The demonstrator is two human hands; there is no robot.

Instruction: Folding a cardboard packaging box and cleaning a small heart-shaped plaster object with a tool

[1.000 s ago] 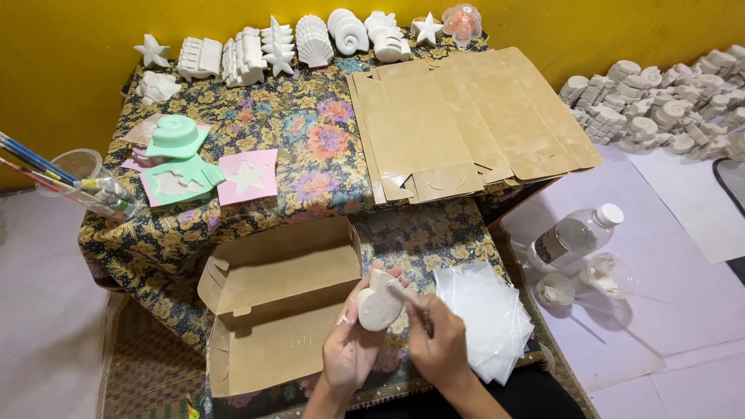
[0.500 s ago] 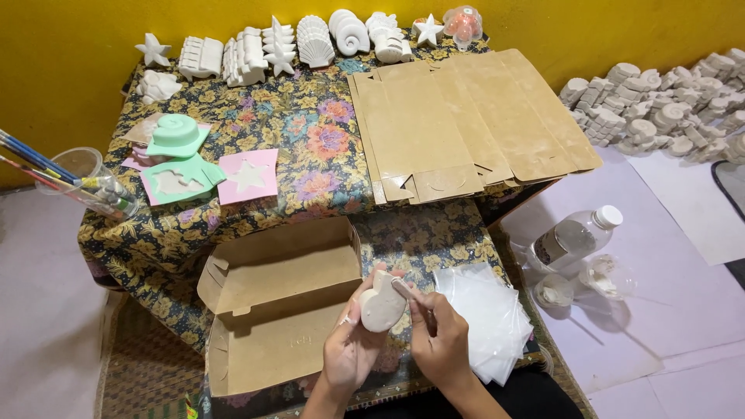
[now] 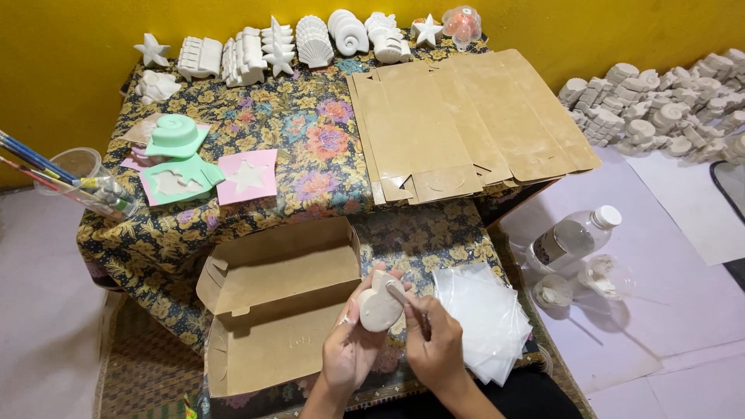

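Note:
My left hand [image 3: 349,349] holds a small white plaster figure [image 3: 380,306] upright at the near edge of the low table. My right hand [image 3: 434,345] grips a thin tool [image 3: 413,306] whose tip rests against the figure's right side. An open brown cardboard box [image 3: 279,302] lies just left of my hands. A stack of clear plastic bags [image 3: 485,318] lies just right of them.
Flattened brown boxes [image 3: 466,116] cover the table's right half on a floral cloth [image 3: 310,140]. White plaster shapes [image 3: 310,39] line the far edge, with more piled on the floor [image 3: 660,109]. Green and pink moulds [image 3: 186,163], a cup of brushes [image 3: 85,182], a plastic bottle [image 3: 574,237].
The tool in my right hand has shifted slightly along the figure's side. Both hands stay in the same spot.

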